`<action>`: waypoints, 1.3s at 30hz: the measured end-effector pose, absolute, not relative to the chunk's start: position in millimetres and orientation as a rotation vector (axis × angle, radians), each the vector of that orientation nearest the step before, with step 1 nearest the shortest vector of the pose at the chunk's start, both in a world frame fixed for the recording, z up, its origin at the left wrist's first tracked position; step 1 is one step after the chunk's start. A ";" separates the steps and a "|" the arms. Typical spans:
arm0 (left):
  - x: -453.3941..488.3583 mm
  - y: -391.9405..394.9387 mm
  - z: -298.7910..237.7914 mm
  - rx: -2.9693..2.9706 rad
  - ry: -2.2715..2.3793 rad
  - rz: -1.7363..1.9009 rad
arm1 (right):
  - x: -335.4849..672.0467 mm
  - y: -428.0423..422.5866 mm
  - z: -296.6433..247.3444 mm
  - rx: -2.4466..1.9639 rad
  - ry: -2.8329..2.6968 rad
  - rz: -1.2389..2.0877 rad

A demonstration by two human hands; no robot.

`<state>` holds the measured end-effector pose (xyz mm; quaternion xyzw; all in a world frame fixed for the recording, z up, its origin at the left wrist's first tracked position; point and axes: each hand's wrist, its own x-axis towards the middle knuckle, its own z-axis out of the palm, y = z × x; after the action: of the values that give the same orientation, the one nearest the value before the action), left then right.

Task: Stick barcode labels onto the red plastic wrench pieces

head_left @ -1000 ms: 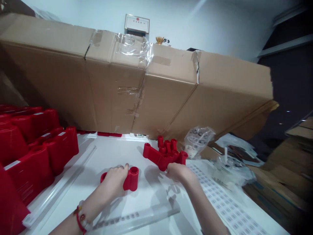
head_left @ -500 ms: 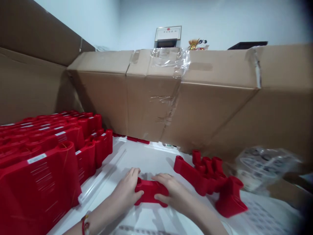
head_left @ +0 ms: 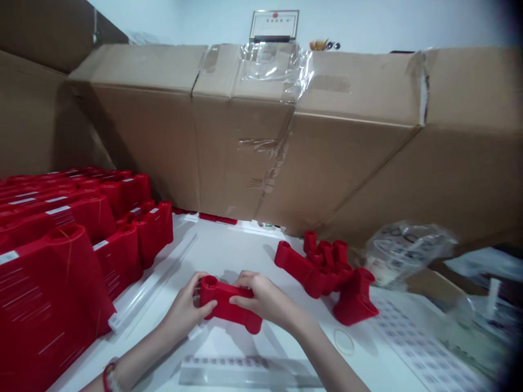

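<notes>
A red piece with round tubular ends (head_left: 231, 306), flat in the middle, is held just above the white table (head_left: 220, 245). My left hand (head_left: 190, 305) grips its left end, thumb in front and fingers behind. Around its upper right part, my right hand (head_left: 261, 296) is closed with the thumb on the front face. The piece slants, its right end lower. A clear strip with small printed marks (head_left: 245, 373) lies in front of the hands. To the right is a loose pile of similar red pieces (head_left: 314, 267), and beside it a rubber band (head_left: 344, 342).
Stacked red pieces with white labels (head_left: 77, 261) fill the left side, a clear plastic strip (head_left: 155, 283) beside them. Cardboard (head_left: 229, 158) walls off the back. At right are a sheet of printed labels (head_left: 425, 343) and a clear plastic bag (head_left: 408, 250).
The red piece has turned and tilted, its left end now higher with the round opening showing. The camera view has dipped, bringing the front strip and rubber band into clearer sight.
</notes>
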<state>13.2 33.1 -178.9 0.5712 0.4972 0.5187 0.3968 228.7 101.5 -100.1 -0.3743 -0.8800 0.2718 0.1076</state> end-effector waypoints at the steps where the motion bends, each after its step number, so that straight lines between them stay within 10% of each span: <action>1: 12.7 33.2 -179.8 1.434 1.253 1.319 | 229.2 101.2 -101.1 -1.098 -2.585 0.808; 39: 7.4 34.8 -202.1 1.511 1.252 1.274 | 222.6 86.1 -119.1 -1.008 -2.713 0.390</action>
<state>7.4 34.8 -202.1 0.5947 0.4927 0.5013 0.3902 222.6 86.1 -119.1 -0.3431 -0.9233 0.1329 0.1101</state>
